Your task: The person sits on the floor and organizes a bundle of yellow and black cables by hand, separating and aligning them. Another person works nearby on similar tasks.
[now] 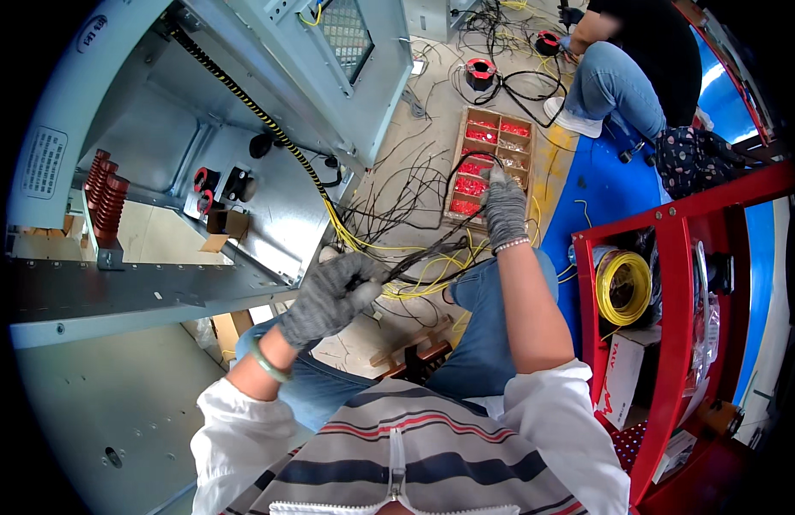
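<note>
Both my hands wear grey knit gloves. My left hand point(329, 296) is closed around a bundle of thin black wires point(419, 259) in front of my knees. Farther forward and to the right, my right hand point(506, 210) has its fingers drawn together at a black wire that arches over a compartment box point(532, 146); its fingertips partly hide the grip. Small red pieces fill several of the box's compartments. Yellow wires point(355, 236) spread below the bundle, out of a black-and-yellow wrapped harness point(269, 124) that runs down from the metal cabinet point(161, 129).
Red ribbed insulators point(112, 206) stand at the cabinet's left. A red shelf frame point(670, 283) at my right holds a yellow wire coil point(623, 287). Beyond the box lie a wire spool point(480, 75) and loose cables. Another person point(629, 81) crouches at the far right.
</note>
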Motion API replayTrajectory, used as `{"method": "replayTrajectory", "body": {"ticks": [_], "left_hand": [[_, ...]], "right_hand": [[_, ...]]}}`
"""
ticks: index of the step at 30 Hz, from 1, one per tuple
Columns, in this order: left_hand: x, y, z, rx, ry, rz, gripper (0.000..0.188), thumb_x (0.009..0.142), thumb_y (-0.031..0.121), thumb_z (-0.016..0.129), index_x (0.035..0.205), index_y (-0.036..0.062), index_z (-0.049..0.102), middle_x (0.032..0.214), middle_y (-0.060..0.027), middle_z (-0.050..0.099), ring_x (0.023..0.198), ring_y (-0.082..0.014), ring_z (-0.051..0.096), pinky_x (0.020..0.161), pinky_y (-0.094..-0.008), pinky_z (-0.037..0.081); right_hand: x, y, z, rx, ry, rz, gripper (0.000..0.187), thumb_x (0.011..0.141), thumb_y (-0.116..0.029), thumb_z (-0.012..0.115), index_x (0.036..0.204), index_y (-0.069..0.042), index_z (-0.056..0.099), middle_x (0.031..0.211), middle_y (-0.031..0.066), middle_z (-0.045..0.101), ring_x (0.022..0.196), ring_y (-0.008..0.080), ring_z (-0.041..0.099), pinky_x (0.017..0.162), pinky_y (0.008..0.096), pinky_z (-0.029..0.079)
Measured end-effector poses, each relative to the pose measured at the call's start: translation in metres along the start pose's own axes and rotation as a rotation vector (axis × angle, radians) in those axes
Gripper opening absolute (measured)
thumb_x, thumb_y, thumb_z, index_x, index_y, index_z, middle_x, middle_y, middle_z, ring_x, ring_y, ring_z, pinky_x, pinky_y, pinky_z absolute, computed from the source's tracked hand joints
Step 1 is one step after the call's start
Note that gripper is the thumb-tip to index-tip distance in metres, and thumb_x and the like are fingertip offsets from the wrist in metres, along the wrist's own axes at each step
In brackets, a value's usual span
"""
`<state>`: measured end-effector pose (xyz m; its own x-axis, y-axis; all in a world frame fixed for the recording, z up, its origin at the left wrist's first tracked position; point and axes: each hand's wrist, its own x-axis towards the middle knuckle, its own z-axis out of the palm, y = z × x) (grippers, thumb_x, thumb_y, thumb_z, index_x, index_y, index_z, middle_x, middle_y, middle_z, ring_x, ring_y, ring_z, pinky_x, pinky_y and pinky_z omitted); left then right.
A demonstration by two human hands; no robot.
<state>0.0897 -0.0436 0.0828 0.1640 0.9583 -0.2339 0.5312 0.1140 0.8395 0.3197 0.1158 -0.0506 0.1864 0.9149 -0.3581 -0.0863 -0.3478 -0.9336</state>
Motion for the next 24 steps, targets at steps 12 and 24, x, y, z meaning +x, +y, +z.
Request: {"method": "replayTrajectory", "body": {"ticks": [12,24], "left_hand": [[-0.085,-0.037,-0.125,-0.245,0.059,-0.022,0.028,0.075,0.024,0.064,0.090,0.0012,0.059,0.083,-0.0075,0.060,0.076,-0.0156,0.057,0.068,-0.0273,0.046],[-0.115,-0.078,-0.161,-0.090,0.730,-0.079,0.018,0.078,0.003,0.060,0.096,0.0016,0.061,0.089,-0.0037,0.062,0.080,-0.0115,0.056,0.073,-0.0234,0.044]], "right_hand": [[0.034,-0.010,-0.037,0.434,0.247,0.316,0.035,0.087,-0.042,0.038,0.088,-0.011,0.052,0.056,0.0016,0.036,0.034,0.0127,0.029,0.029,0.0256,0.024],[0.031,-0.012,-0.045,0.534,0.311,0.181,0.033,0.090,-0.043,0.037,0.097,-0.013,0.049,0.057,-0.0042,0.036,0.040,0.0076,0.032,0.031,0.0200,0.024]]}}
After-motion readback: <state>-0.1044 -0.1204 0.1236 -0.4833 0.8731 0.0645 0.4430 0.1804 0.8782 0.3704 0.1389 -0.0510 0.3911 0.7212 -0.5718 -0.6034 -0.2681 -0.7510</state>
